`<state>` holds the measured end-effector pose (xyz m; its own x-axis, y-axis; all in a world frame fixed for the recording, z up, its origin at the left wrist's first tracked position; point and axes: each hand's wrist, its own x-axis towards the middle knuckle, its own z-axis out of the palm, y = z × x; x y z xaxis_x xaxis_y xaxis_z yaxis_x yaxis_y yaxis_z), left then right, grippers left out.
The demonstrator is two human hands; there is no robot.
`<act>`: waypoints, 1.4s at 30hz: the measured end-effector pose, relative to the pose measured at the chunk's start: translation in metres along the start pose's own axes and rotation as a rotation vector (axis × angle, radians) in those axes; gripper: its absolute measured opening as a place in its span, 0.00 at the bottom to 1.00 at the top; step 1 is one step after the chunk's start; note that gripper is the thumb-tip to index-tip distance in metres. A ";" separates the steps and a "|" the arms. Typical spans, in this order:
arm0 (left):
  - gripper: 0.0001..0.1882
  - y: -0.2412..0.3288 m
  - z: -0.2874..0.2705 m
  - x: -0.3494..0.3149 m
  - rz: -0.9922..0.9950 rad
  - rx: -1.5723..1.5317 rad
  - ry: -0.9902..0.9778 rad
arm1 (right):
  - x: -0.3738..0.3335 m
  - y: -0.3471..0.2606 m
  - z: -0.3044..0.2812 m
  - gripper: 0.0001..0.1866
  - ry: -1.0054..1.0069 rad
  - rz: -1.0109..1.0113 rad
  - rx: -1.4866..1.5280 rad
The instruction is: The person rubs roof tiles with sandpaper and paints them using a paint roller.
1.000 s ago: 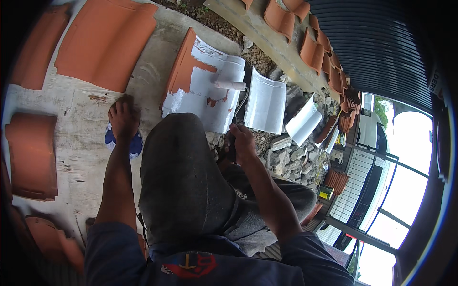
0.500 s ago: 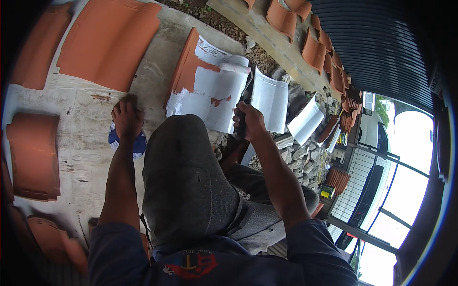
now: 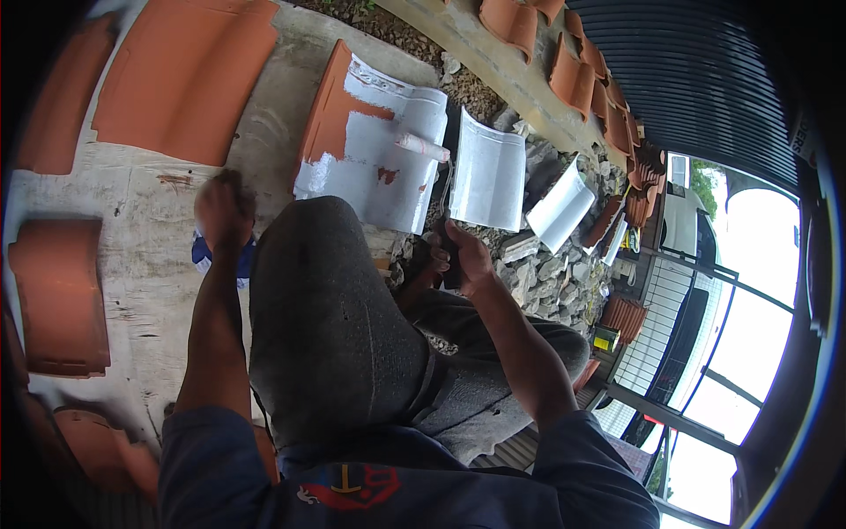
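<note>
My right hand (image 3: 463,257) is closed round the dark handle of a paint roller (image 3: 423,146). Its pale sleeve lies against a curved roof tile (image 3: 366,150), coated mostly whitish-grey, with bare orange along the left side and a small bare patch near the lower middle. My left hand (image 3: 226,212) is down on the board, left of my raised knee, next to a blue and white cloth (image 3: 204,256). Motion smears it, and its fingers cannot be made out.
Two coated tiles (image 3: 486,172) (image 3: 560,207) stand to the right over broken rubble (image 3: 546,286). Bare orange tiles (image 3: 185,75) (image 3: 60,295) lie on the pale board (image 3: 150,212) at the left. More tiles line a ledge (image 3: 493,75) at the far side. A small tin (image 3: 605,339) stands right.
My right hand has come nearer, drawing the roller sleeve down the tile from its upper edge toward the middle. My left hand has shifted slightly nearer and is now blurred.
</note>
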<state>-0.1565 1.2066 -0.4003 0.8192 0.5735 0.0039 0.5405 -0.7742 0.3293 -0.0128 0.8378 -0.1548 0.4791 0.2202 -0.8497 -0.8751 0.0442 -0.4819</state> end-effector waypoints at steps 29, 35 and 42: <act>0.23 -0.006 0.014 -0.001 0.010 0.023 0.106 | 0.128 -0.196 0.066 0.14 -0.247 -0.364 -2.119; 0.23 -0.009 0.010 -0.006 0.003 0.013 0.093 | 0.137 -0.151 0.088 0.14 -0.301 -0.452 -1.917; 0.24 -0.007 0.011 -0.003 -0.004 0.009 0.077 | 0.124 -0.175 0.065 0.16 -0.203 -0.399 -2.005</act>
<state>-0.1607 1.2068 -0.4130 0.8000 0.5952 0.0757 0.5456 -0.7742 0.3207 0.1959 0.9208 -0.1620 0.4475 0.5593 -0.6978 0.6020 -0.7655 -0.2274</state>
